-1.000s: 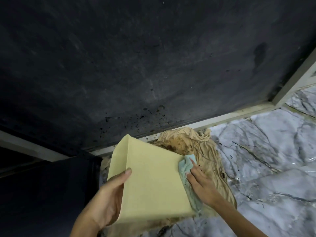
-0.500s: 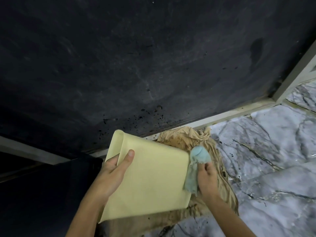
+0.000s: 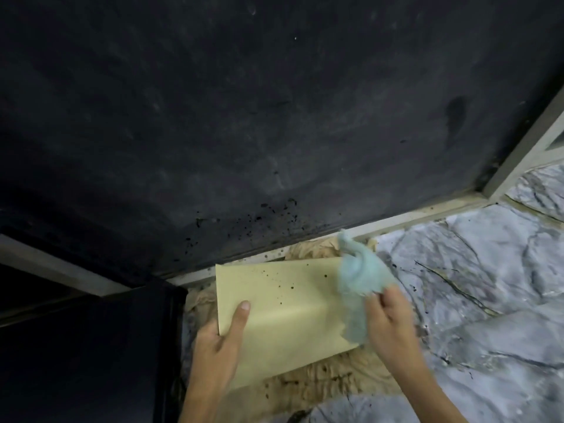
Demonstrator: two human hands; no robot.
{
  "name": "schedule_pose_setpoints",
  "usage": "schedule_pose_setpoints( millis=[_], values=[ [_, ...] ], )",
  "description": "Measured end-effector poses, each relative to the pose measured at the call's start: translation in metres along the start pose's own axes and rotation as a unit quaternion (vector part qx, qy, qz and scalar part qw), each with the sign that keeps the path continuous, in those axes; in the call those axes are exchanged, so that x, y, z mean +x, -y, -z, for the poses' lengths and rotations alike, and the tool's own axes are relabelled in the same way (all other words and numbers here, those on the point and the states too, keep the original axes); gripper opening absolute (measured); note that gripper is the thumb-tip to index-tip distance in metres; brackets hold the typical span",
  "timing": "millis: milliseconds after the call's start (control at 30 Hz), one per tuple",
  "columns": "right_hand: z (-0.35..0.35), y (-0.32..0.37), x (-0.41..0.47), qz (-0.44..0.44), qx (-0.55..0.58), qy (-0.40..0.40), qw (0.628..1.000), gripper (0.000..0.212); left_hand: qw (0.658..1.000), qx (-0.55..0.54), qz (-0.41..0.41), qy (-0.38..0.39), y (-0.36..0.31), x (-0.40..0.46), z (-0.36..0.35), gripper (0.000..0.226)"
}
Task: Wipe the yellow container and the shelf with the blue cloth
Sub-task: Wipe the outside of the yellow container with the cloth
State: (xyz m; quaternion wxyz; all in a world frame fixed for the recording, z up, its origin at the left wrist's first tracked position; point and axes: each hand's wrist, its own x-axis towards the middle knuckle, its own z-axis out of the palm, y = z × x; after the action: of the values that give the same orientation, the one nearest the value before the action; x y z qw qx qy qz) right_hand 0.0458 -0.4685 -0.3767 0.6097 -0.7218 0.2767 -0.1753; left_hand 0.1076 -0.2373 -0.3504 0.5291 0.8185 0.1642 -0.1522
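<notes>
Just below the dark slab's (image 3: 274,117) pale bottom trim, the yellow container (image 3: 283,319) was held tilted over a crumpled, stained tan cloth (image 3: 320,383) that lay on the marble-patterned surface (image 3: 473,315). Container looked pale yellow and flat-sided, with a soft crease running across the face, and it had a scatter of small black specks on the upper part, closest to the slab. Same kind of black specks dotted the slab's lower edge too.

Left hand (image 3: 218,349) gripped the container's lower left edge, thumb laid flat across the front face, fingers hidden behind it. Right hand (image 3: 387,325) was on the far side of the container from that, closed around the blue cloth (image 3: 357,288), bunched up and a bit blurry. The cloth was pressed on the container's right edge and stuck up past its top corner, nearly reaching the slab's trim. A dark cabinet (image 3: 85,355) sat under the slab, left of the container.
</notes>
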Motion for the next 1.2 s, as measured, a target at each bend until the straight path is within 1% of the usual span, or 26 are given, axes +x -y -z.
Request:
schedule_pose_setpoints(
  millis=[67,100,133,167,200,233,333,433,500,567,600,633,667,733,767,867,933,967,1033,1067,1133,1167,1200],
  values=[
    [-0.029,0.012,0.005,0.060,-0.060,0.127,0.988,0.022,1.000,-0.004,0.002,0.012,-0.002,0.001,0.000,0.022],
    [-0.044,0.013,0.007,0.104,-0.099,0.189,0.971,0.021,1.000,-0.005,-0.003,0.019,-0.004,0.002,0.000,0.021],
    [-0.059,0.013,0.010,0.158,-0.150,0.245,0.945,0.030,1.000,-0.003,-0.011,0.022,-0.005,0.003,-0.001,0.019],
    [-0.070,0.010,0.016,0.220,-0.199,0.285,0.911,0.040,1.000,0.002,-0.016,0.021,-0.005,0.005,-0.001,0.019],
    [-0.077,0.010,0.024,0.259,-0.238,0.306,0.885,0.046,1.000,0.007,-0.017,0.018,-0.004,0.006,0.000,0.020],
    [-0.080,0.011,0.033,0.263,-0.274,0.317,0.869,0.050,1.000,0.009,-0.015,0.018,-0.003,0.006,0.000,0.023],
    [-0.077,0.006,0.052,0.171,-0.367,0.327,0.854,0.052,0.999,0.004,-0.026,0.018,0.000,0.007,-0.002,0.038],
    [-0.089,0.014,0.046,0.134,-0.416,0.323,0.839,0.057,0.999,0.008,-0.027,0.021,0.000,0.011,-0.003,0.034],
    [-0.107,0.029,0.040,0.138,-0.405,0.354,0.832,0.056,0.999,0.016,-0.033,0.028,0.001,0.009,-0.003,0.035],
    [-0.120,0.042,0.036,0.170,-0.395,0.391,0.814,0.052,0.998,0.026,-0.043,0.031,0.005,0.005,-0.002,0.037],
    [-0.122,0.045,0.033,0.180,-0.389,0.397,0.811,0.052,0.998,0.025,-0.049,0.033,0.007,0.004,-0.001,0.035],
    [-0.119,0.043,0.030,0.184,-0.381,0.392,0.817,0.053,0.998,0.018,-0.051,0.033,0.009,0.002,0.000,0.033],
    [-0.112,0.037,0.026,0.184,-0.376,0.376,0.827,0.055,0.998,0.009,-0.048,0.033,0.010,0.001,0.001,0.038],
    [-0.091,0.016,0.025,0.175,-0.389,0.333,0.841,0.059,0.999,-0.020,-0.030,0.026,0.015,0.002,0.003,0.056],
    [-0.077,0.004,0.029,0.160,-0.406,0.307,0.846,0.061,0.999,-0.029,-0.020,0.019,0.018,0.003,0.004,0.058],
    [-0.038,-0.024,0.050,0.061,-0.438,0.226,0.868,0.073,1.000,-0.030,0.003,0.007,0.023,0.005,0.004,0.041],
    [-0.034,-0.026,0.051,0.011,-0.440,0.202,0.875,0.071,1.000,-0.011,-0.003,0.009,0.022,0.006,0.002,0.038],
    [-0.040,-0.024,0.046,0.006,-0.444,0.200,0.873,0.068,1.000,-0.005,-0.008,0.012,0.020,0.006,0.001,0.039],
    [-0.063,-0.007,0.031,0.042,-0.433,0.221,0.873,0.063,0.999,0.013,-0.030,0.027,0.015,0.005,-0.001,0.043],
    [-0.078,0.005,0.024,0.071,-0.416,0.243,0.873,0.058,0.998,0.023,-0.042,0.040,0.012,0.004,-0.002,0.041],
    [-0.102,0.027,0.019,0.119,-0.385,0.293,0.867,0.049,0.995,0.031,-0.061,0.068,0.007,0.002,-0.002,0.029],
    [-0.107,0.035,0.018,0.136,-0.376,0.313,0.862,0.048,0.994,0.030,-0.067,0.075,0.004,-0.001,-0.003,0.028],
    [-0.107,0.039,0.020,0.154,-0.368,0.328,0.856,0.047,0.994,0.031,-0.072,0.078,0.001,-0.003,-0.003,0.032]
  ],
)
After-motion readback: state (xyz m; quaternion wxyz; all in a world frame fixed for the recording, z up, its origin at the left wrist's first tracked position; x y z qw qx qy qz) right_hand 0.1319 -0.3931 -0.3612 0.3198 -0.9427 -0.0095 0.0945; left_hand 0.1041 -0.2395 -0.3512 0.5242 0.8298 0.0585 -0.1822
